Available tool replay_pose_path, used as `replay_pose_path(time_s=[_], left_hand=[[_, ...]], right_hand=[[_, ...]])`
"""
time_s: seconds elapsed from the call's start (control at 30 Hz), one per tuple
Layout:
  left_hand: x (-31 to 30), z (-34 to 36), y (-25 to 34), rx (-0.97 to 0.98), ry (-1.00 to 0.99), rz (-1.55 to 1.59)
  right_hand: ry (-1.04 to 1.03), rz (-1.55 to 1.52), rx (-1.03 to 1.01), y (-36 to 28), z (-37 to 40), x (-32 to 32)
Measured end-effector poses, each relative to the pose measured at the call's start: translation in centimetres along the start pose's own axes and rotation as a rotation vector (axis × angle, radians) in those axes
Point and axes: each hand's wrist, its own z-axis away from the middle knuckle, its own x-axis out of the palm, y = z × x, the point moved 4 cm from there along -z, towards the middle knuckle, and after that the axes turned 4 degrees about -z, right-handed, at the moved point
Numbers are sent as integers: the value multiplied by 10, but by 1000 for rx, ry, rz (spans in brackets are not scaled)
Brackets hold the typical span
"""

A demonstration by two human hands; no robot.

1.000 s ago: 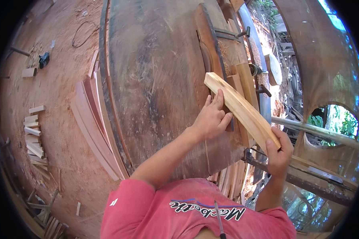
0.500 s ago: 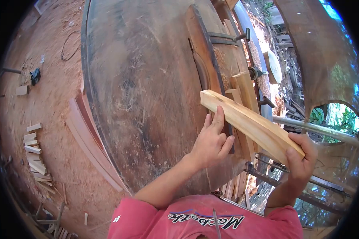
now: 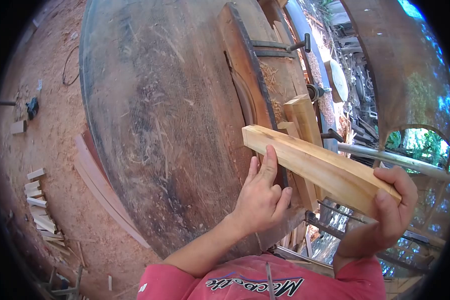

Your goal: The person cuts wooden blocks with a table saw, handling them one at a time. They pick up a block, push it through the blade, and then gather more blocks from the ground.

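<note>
A pale, squared wooden block with a curved lower side is held slanting over the edge of the work table. My right hand grips its near right end, thumb on one side and fingers on the other. My left hand is beside the block's middle, index fingertip against its face and thumb sticking out; the hand is open and not wrapped round the wood. Under the block's far end lies a dark wooden fence with a curved cutout. Two more wooden blocks rest behind it.
The worn table top fills the middle. Metal clamp handles stick out at the right among wood shavings. Curved boards lean at the table's left edge. Cut wood pieces lie on the dirt floor.
The block and both hands have shifted slightly down in view, with the right hand moving a little rightward. The view itself has turned a bit. Both hands keep about the same hold.
</note>
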Motion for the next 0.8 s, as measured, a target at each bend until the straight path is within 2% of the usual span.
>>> replay_pose_path(time_s=[0.07,0.13,0.27,0.33,0.43,0.47,0.53,0.6,0.67,0.7,0.73,0.77,0.8], left_hand=[[-2,-3,0,6,16,-3],[-3,-6,2,12,35,-2],[-1,-8,0,14,53,-29],[1,-9,1,11,76,-50],[4,-3,5,-7,96,-65],[7,2,8,12,102,-75],[17,19,10,-8,63,-77],[30,37,6,2,39,-81],[46,58,-6,-54,-43,-81],[51,70,-10,-27,-46,-81],[56,84,-19,-133,-82,-16],[64,102,-27,-248,-124,46],[73,121,-30,-240,-140,41]], right_hand=[[68,-18,-17,-2,-8,1],[-67,4,-29,-5,-21,0],[-129,-51,-10,-21,-50,8],[-334,-67,57,-26,-63,12],[-319,-62,-26,-19,-49,5],[-360,-25,14,-13,-31,-5],[-290,75,-7,3,21,-21],[-330,115,-30,38,79,-28],[-420,55,40,64,141,-23],[-399,75,58,78,175,-14],[-409,77,124,93,208,0],[-310,2,223,103,240,9],[-337,-42,324,121,271,23]])
